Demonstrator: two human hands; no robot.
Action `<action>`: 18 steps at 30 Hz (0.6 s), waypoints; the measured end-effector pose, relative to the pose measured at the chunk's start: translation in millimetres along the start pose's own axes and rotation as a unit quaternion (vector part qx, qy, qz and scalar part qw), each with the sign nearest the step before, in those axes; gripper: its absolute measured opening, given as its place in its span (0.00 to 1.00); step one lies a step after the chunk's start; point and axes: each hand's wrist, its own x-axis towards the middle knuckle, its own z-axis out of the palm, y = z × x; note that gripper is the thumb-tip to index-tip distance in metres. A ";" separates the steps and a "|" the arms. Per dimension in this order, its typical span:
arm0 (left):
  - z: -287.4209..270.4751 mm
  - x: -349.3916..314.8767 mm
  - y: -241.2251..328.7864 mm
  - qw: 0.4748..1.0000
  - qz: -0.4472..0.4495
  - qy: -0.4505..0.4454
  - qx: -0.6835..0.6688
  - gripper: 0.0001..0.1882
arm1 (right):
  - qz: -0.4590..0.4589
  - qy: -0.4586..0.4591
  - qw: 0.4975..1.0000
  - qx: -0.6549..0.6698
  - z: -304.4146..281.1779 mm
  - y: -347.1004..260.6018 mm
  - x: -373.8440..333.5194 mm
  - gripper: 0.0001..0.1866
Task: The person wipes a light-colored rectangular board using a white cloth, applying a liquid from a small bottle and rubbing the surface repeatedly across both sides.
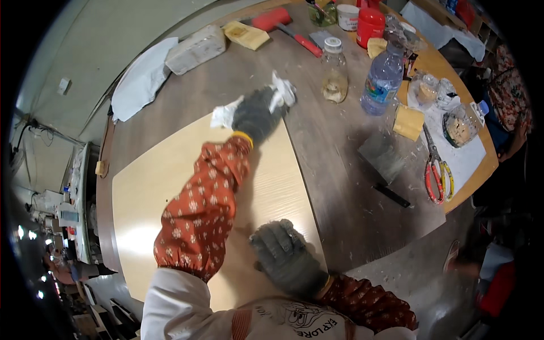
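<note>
My left hand (258,115), in a dark grey work glove, is stretched toward the far edge of a pale wood-grain board (272,175). It presses on a crumpled white cloth (281,92), which sticks out on both sides of the glove; the fingers are partly hidden and slightly blurred. Nearer to me, my right hand (288,256), gloved in the same grey, rests on the board by its right edge. Its fingers lie side by side on the surface, slightly bent, with nothing seen in them. Both forearms wear rust-red flowered sleeves.
The board lies on a brown table (340,170). Rightward are a scraper blade (381,157), scissors (435,170), a yellow sponge block (408,122), a water bottle (381,82) and a glass jar (334,73). A red-headed hammer (272,20) and a wrapped block (195,50) lie at the back.
</note>
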 end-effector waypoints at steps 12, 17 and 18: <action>-29.9 -63.2 63.4 0.995 0.051 -0.057 0.062 0.31 | -0.016 0.007 0.999 -0.042 17.1 6.4 8.8 0.11; -61.6 -93.8 92.4 0.971 0.063 -0.221 0.069 0.35 | -0.027 0.023 0.999 -0.022 -4.7 6.4 14.6 0.08; -57.2 -79.5 86.2 0.976 0.026 -0.216 0.017 0.32 | -0.028 0.019 0.999 -0.022 -1.4 5.0 11.3 0.08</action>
